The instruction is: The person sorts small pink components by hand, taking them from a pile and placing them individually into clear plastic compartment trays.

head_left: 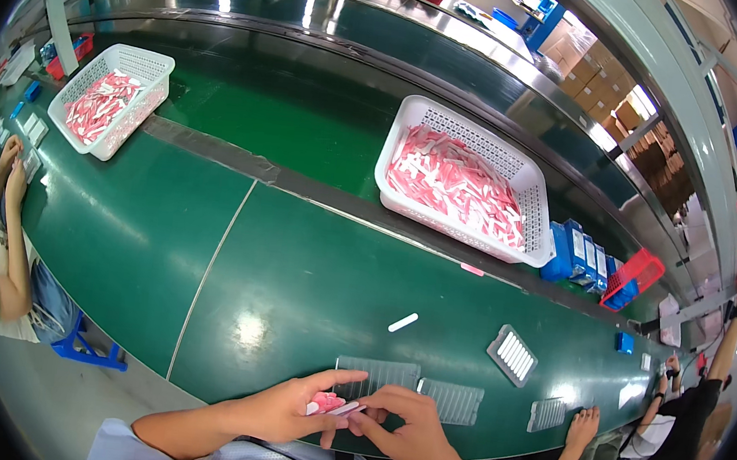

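Close to the table's near edge, my left hand is closed around a small bunch of pink and white flat sticks. My right hand meets it from the right, thumb and fingers pinching the end of one whitish stick. Just beyond both hands lie two clear ribbed plastic trays, side by side; my fingers partly cover the left one. A single white stick rests on the green tabletop farther out. To its right sits a tray holding several white sticks in a row.
A white basket full of pink and white sticks stands beyond; another is far left. Blue boxes and a red basket are at right. A co-worker's hand rests near another clear tray; others sit at left.
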Demonstrator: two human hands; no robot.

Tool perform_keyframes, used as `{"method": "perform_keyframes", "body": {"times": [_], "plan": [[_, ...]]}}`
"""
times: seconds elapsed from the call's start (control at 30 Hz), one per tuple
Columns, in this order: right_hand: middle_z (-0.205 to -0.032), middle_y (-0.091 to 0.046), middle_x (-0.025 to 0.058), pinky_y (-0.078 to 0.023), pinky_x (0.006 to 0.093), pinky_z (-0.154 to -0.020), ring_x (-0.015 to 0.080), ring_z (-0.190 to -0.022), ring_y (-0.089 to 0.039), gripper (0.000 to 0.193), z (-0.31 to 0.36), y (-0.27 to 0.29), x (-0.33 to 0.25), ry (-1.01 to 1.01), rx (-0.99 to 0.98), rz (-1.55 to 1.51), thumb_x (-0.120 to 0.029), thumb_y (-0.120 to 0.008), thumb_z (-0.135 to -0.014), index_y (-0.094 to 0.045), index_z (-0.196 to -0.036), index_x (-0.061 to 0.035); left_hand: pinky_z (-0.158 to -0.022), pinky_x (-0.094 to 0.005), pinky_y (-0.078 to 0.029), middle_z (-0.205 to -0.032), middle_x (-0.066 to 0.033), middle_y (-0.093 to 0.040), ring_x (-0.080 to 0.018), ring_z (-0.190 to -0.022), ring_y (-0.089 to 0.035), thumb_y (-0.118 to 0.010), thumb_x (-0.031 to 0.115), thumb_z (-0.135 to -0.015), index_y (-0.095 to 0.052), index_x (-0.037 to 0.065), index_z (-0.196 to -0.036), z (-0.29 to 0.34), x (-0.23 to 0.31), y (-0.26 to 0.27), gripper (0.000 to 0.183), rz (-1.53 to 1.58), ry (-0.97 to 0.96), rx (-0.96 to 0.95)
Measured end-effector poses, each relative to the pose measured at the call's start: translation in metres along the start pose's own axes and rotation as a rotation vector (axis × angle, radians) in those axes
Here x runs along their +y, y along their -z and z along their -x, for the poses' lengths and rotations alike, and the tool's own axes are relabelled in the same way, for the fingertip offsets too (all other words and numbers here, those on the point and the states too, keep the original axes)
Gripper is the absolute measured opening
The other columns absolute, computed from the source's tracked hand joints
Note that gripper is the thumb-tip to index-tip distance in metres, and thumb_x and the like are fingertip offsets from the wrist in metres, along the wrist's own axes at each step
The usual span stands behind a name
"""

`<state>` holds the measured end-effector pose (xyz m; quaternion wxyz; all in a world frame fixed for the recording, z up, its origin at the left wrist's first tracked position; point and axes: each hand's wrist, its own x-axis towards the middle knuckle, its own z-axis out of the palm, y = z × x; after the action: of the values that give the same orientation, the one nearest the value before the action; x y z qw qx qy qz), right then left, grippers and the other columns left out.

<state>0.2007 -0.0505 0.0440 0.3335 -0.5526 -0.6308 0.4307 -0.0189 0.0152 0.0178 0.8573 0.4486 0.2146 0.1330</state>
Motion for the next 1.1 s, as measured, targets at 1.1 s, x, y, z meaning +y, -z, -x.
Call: {"method": "perform_keyframes", "body": {"times": [1.1], "plan": [[-0.091, -0.072, 0.0084, -0.052, 0.0308, -0.068, 0.0150, -0.073, -0.063, 0.018, -0.026, -0.006, -0.008, 0.010, 0.002, -0.127, -0.003, -0.073, -0.090, -0.076, -0.108, -0.0036, -0.044, -0.0195, -0.033, -0.104, -0.0135, -0.075, -0.0060, -0.063, -0.061, -0.061, 0.018, -0.104, -0.067, -0.001, -0.118, 0.011, -0.008, 0.006, 0.024, 0.171, 0.086, 0.245]]}}
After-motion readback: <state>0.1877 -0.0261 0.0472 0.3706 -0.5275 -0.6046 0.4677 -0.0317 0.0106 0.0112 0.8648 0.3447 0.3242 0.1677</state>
